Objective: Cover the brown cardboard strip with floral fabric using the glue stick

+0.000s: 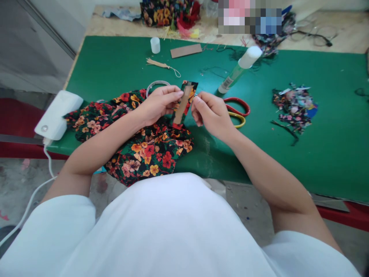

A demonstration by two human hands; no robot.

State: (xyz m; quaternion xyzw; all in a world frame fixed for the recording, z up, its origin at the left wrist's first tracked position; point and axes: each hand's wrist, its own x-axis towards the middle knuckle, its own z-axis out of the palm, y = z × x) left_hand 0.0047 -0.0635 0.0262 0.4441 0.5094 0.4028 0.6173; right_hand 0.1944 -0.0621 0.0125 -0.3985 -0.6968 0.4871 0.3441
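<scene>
My left hand (162,103) pinches a small brown cardboard strip (182,105) edged with floral fabric, holding it tilted above the table. Close to the strip's right edge, my right hand (211,114) has its fingers closed on a thin, shiny thing, perhaps a needle, too small to make out fully. Black floral fabric with red and orange flowers (150,154) lies bunched beneath the left hand and forearm. Just right of my right hand are scissors with one red and one yellow handle (236,107); their blades are hidden.
A glue bottle with a white cap (238,73) stands beyond the scissors. Behind are a white cap (155,45), a cardboard piece (186,51) and a beige tassel (158,63). Fabric scraps (294,105) lie right, a white device (59,115) left, on the green table (325,161).
</scene>
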